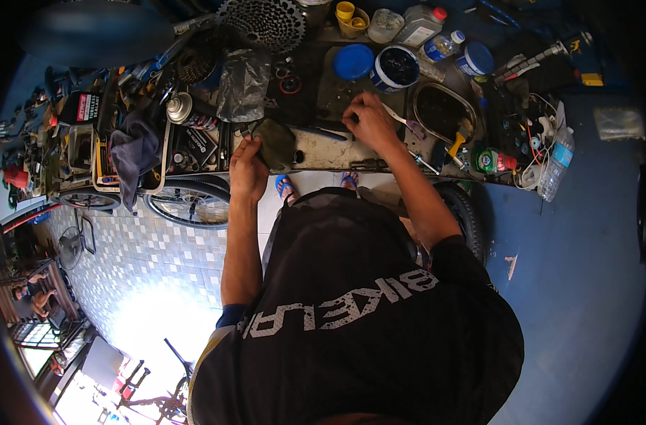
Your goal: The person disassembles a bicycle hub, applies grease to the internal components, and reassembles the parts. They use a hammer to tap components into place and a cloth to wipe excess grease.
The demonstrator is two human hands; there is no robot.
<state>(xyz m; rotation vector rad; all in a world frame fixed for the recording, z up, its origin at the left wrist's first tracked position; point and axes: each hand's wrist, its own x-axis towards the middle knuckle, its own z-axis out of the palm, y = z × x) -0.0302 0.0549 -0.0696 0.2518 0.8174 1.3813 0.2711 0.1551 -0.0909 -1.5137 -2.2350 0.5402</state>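
Observation:
Over the front edge of the bench, my left hand [247, 173] is closed, thumb and fingers together at a dark olive rag [276, 144]. A small shiny metal piece [246, 132] shows at its fingertips. My right hand [372, 124] hovers farther right with its fingers bunched together; anything inside them is too small to make out. Just beyond it stands an open tub of dark grease [396, 69], with its blue lid [353, 62] lying to the left. A dark slim tool [326, 132] lies on the bench between my hands.
A metal tray of dark liquid [444, 112] stands right of my right hand. A spray can [181, 110], a clear plastic bag [243, 85] and a large cassette [263, 25] crowd the left. Bottles [420, 27] line the back. Bicycle wheels [188, 203] stand below the bench.

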